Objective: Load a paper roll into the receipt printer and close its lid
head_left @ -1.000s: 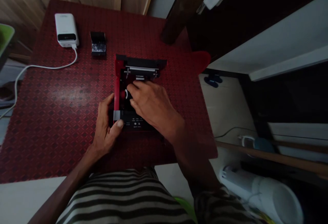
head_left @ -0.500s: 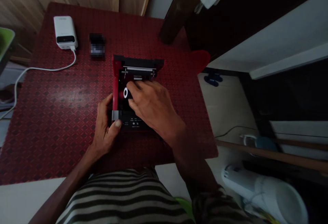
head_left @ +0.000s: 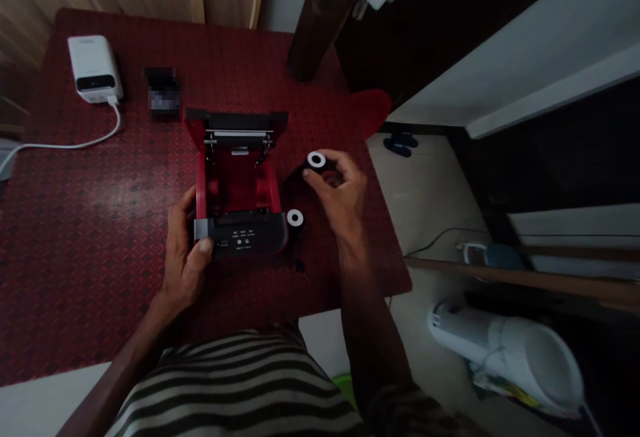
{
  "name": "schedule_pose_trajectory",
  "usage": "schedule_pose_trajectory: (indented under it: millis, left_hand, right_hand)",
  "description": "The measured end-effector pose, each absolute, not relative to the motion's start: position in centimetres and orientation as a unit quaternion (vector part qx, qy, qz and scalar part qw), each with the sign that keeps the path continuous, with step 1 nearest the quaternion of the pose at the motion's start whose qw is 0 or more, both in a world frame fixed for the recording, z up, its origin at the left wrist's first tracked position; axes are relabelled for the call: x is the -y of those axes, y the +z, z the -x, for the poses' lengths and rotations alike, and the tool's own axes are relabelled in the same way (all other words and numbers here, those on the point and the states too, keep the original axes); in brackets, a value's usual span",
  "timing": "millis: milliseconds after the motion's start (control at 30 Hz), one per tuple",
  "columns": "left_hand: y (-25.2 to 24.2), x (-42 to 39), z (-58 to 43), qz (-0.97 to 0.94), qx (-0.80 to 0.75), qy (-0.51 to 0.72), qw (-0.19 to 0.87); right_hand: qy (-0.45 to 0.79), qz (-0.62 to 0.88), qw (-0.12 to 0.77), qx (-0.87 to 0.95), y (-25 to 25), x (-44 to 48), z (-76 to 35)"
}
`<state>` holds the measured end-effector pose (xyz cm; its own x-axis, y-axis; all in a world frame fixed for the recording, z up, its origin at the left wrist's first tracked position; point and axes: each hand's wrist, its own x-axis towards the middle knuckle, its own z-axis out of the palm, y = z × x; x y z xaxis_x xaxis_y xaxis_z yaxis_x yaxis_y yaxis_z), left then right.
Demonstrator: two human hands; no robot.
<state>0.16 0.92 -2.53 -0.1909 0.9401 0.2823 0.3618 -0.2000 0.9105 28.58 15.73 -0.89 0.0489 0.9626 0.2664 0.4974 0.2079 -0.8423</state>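
Observation:
A small red and black printer (head_left: 250, 240) sits on the table with its lid (head_left: 237, 121) raised. Its red inner bay (head_left: 241, 187) shows with no roll in it. My left hand (head_left: 186, 257) grips the printer's front left corner, thumb by the grey tab (head_left: 201, 228) and fingers along the side. To the right of the printer, my right hand (head_left: 345, 190) pinches a black roll with a white core (head_left: 315, 165) between thumb and fingers. Another such roll (head_left: 296, 225) stands beside the printer's front right corner.
A white power bank (head_left: 95, 67) with a white cable (head_left: 65, 146) lies at the back left of the red patterned table (head_left: 110, 250). Near it is a small blurred dark item (head_left: 163, 93). A tall dark bottle (head_left: 323, 23) stands at the back right.
My right hand has come out of the printer's bay and moved right, taking a roll with it. The left hand keeps its hold. The whole view has shifted slightly.

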Motion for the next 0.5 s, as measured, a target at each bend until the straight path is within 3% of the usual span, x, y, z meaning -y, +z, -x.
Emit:
schedule_pose_trajectory:
  millis: [133,500]
  left_hand:
    - [-2.1,-1.2,-0.2,-0.58,-0.558,0.529,0.268]
    - [-2.0,-1.2,-0.3,-0.567,-0.581,0.512,0.281]
  right_hand:
    - [0.315,0.584,0.426,0.615,-3.1,-14.4,-27.7]
    - [0.32,0.598,0.42,0.603,-2.4,-11.4,-30.0]
